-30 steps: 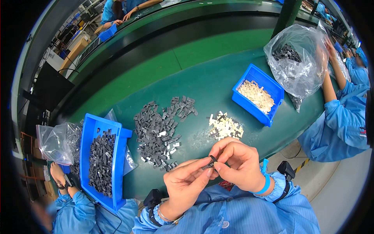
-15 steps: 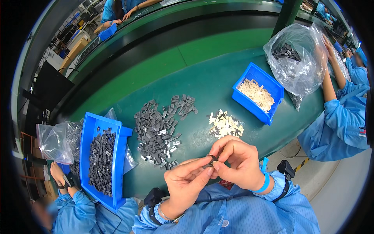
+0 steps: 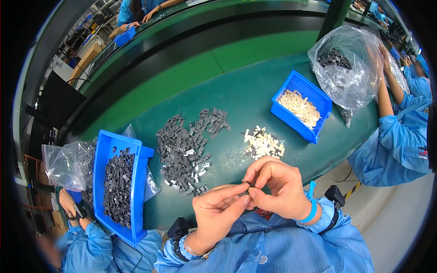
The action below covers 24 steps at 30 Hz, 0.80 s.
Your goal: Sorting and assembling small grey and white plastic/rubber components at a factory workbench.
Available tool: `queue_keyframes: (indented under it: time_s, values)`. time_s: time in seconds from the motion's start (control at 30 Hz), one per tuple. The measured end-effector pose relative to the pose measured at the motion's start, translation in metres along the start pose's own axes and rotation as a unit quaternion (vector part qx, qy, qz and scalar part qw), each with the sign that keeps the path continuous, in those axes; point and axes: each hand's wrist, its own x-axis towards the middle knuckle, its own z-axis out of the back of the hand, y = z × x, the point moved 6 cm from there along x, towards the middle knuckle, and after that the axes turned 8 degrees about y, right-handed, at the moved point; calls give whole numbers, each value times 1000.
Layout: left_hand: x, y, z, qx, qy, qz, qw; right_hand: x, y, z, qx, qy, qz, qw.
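Close in front of my body, my left hand (image 3: 219,208) and my right hand (image 3: 278,190) meet fingertip to fingertip. Between them they pinch a small black plastic part (image 3: 246,191), mostly covered by the fingers. Just beyond my hands lies a small pile of cream and black strips (image 3: 264,144). A larger heap of dark grey plastic clips (image 3: 182,154) spreads over the green table to the left, some showing light faces.
A blue bin (image 3: 148,182) of dark clips stands at the left, beside a clear bag (image 3: 63,166). Another blue bin (image 3: 298,129) holds cream pieces. At the right, a co-worker's hands (image 3: 382,59) touch a large clear bag (image 3: 350,86) of black parts. Other people sit around.
Both hands stay almost in place, with the black part still pinched and slightly more hidden by the fingers. The whole view has shifted a little.
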Motion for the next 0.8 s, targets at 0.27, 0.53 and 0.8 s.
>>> queue_keyframes:
  time_s: [0.27, 0.53, 0.8]
  values:
    - [0, 5, 1, -89, -1, 27, 996, 0, -3, -2, 83, -2, -44, 996]
    - [1, 16, 5, -178, -55, 87, 979, 1, -1, 2, 15, 0, -26, 1000]
    - [2, 8, 6, -131, -49, 28, 990, 3, 5, 0, -87, 9, 15, 996]
